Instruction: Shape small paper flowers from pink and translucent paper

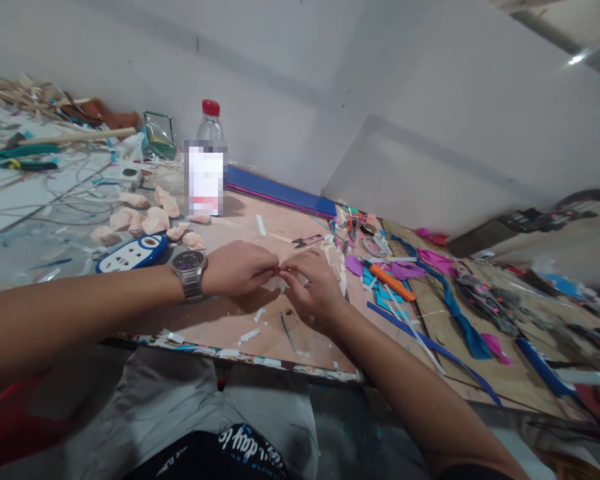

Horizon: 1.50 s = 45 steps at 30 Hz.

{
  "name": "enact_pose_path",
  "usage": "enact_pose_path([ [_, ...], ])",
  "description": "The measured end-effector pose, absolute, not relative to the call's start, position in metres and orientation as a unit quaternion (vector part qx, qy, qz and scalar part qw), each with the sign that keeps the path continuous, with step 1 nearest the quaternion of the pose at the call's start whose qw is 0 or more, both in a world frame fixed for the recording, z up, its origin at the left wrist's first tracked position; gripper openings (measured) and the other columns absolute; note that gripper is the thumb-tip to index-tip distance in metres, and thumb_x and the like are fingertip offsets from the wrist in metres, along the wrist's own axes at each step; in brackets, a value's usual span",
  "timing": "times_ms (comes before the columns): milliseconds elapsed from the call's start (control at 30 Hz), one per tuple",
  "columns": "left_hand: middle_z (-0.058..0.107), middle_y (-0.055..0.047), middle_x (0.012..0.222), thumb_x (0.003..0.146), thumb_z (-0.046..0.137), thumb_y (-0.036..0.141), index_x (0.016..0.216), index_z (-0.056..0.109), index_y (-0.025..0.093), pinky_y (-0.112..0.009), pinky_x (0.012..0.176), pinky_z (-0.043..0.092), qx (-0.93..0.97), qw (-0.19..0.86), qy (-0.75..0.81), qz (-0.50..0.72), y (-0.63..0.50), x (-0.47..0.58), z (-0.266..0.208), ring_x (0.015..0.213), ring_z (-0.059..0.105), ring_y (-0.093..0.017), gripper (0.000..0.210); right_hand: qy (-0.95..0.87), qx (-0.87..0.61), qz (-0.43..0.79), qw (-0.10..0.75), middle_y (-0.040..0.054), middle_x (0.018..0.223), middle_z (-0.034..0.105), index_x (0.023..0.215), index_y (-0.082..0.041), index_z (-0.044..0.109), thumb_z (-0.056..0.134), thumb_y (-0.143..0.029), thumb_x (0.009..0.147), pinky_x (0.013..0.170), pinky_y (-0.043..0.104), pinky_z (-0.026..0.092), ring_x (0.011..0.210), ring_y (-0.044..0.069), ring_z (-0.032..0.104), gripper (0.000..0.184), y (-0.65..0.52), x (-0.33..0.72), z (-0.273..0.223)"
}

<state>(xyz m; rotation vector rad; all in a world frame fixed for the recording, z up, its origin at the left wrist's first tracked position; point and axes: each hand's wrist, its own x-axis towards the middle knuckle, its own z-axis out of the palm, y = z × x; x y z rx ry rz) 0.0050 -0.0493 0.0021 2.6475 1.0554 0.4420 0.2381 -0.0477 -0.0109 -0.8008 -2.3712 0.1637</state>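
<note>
Over the middle of the pinkish work board [235,240], my two hands meet fingertip to fingertip. My left hand [240,267], with a metal watch [189,267] on its wrist, is closed in a pinch. Fingers of my right hand [313,283] are pinched together against it. Whatever lies between the fingertips is too small to make out; a tiny reddish spot shows there. Small white strips [250,335] lie on the board below the hands. Just beyond my right hand are a dark-tipped slim tool [307,241] and a cream-coloured bundle [336,260].
Left of the hands sit a blue-and-white power strip [135,253] and several peach-coloured crumpled pieces [155,220]. Behind stand a blurred-out screen [206,180] and a red-capped bottle [211,120]. An orange cutter [390,280], blue strips [430,350] and coloured scraps lie to the right.
</note>
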Motion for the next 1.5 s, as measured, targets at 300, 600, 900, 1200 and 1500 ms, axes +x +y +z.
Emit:
enact_pose_path([
  [300, 0.079, -0.006, 0.103, 0.108, 0.045, 0.035, 0.106, 0.074, 0.02, -0.029, 0.072, 0.037, 0.912, 0.11, 0.37, 0.142, -0.05, 0.005, 0.003, 0.091, 0.068, -0.02, 0.033, -0.903, -0.32, 0.096, 0.269, 0.0067, 0.097, 0.072, 0.101, -0.023, 0.062, 0.052, -0.03, 0.105, 0.095, 0.047, 0.04, 0.096, 0.025, 0.062, 0.013, -0.049, 0.237, -0.01],
  [600, 0.075, -0.007, 0.081, 0.107, 0.045, 0.047, 0.094, 0.076, 0.019, -0.029, 0.064, 0.026, 0.893, 0.157, 0.395, 0.15, -0.046, 0.003, 0.0, 0.07, 0.059, -0.018, 0.043, -0.903, -0.326, 0.092, 0.265, 0.005, 0.09, 0.072, 0.095, -0.023, 0.063, 0.057, -0.028, 0.101, 0.093, 0.046, 0.039, 0.091, 0.024, 0.064, 0.011, -0.045, 0.24, -0.013],
  [900, 0.065, -0.003, 0.069, 0.101, 0.05, 0.049, 0.081, 0.071, 0.016, -0.028, 0.062, 0.025, 0.862, 0.278, 0.393, 0.156, -0.046, 0.004, 0.008, 0.061, 0.047, -0.012, 0.044, -0.905, -0.31, 0.084, 0.279, 0.0057, 0.091, 0.078, 0.097, -0.023, 0.074, 0.063, -0.033, 0.102, 0.095, 0.047, 0.041, 0.091, 0.024, 0.067, 0.016, -0.042, 0.242, -0.013],
  [1200, 0.05, 0.001, 0.062, 0.099, 0.048, 0.057, 0.075, 0.062, 0.016, -0.027, 0.057, 0.026, 0.85, 0.36, 0.363, 0.127, -0.041, 0.001, 0.004, 0.059, 0.04, -0.011, 0.05, -0.905, -0.291, 0.107, 0.291, 0.0031, 0.087, 0.078, 0.094, -0.023, 0.074, 0.067, -0.03, 0.099, 0.094, 0.045, 0.04, 0.086, 0.022, 0.069, 0.011, -0.044, 0.241, -0.01],
  [1500, 0.064, 0.0, 0.069, 0.086, 0.065, 0.044, 0.089, 0.068, 0.017, -0.023, 0.055, 0.038, 0.708, 0.611, 0.342, 0.087, -0.039, -0.003, -0.002, 0.057, 0.052, -0.012, 0.027, -0.911, -0.238, 0.073, 0.329, 0.001, 0.086, 0.082, 0.097, -0.024, 0.076, 0.073, -0.022, 0.097, 0.091, 0.044, 0.044, 0.08, 0.019, 0.072, 0.004, -0.044, 0.239, -0.009],
])
